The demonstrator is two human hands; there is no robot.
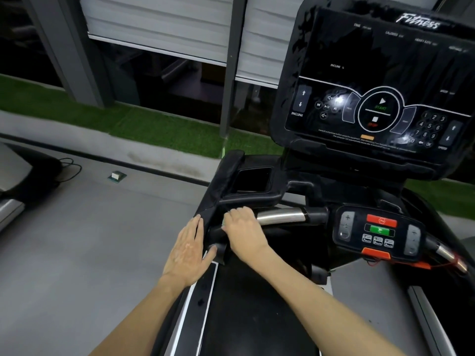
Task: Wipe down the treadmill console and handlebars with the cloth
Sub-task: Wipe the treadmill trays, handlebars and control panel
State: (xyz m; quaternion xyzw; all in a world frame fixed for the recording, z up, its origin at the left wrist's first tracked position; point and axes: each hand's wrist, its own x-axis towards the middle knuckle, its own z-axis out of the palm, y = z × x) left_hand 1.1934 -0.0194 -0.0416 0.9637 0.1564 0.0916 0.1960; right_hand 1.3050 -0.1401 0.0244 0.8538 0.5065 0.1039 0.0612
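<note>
The black treadmill console (380,80) rises at the upper right, its glossy screen smeared. Below it runs a front handlebar with a silver metal section (281,216) and a small control pad (379,231) with red and green buttons. My right hand (244,228) curls over the left end of that handlebar, and a sliver of pale green cloth (224,222) shows under its fingers. My left hand (186,249) lies flat with straight fingers against the outer side of the black left side handlebar (214,201).
A recessed black tray (253,179) sits above the left handlebar. The grey floor (102,240) spreads to the left with a small box (117,176), a black cable (69,168) and part of another machine. An orange safety clip (376,253) with a red cord hangs at the right.
</note>
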